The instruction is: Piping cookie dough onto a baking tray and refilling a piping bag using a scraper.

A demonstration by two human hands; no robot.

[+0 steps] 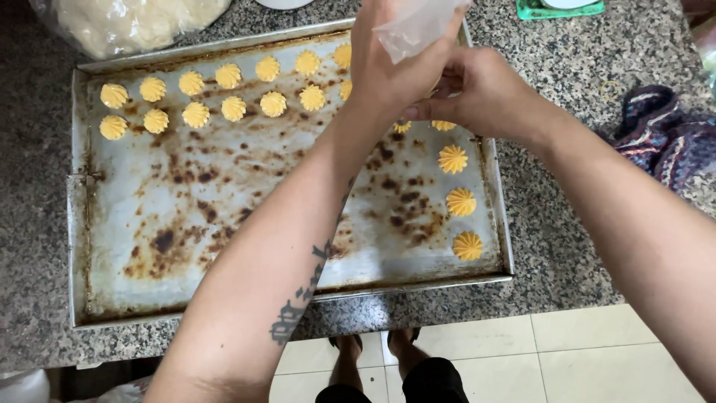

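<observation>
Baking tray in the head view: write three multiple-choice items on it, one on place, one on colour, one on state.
1. Where does the baking tray rest?
A. on a speckled stone counter
B. on the tiled floor
C. on a wire rack

2. What colour are the piped dough swirls?
A. white
B. yellow-orange
C. green

3. What do the left hand and right hand hold?
A. nothing
B. a clear piping bag
C. a metal spatula

Answers: 1 A, granite counter shows all round the tray. 2 B, every swirl is yellow-orange. 3 B, the fingers of both hands close on the clear piping bag above the tray.
</observation>
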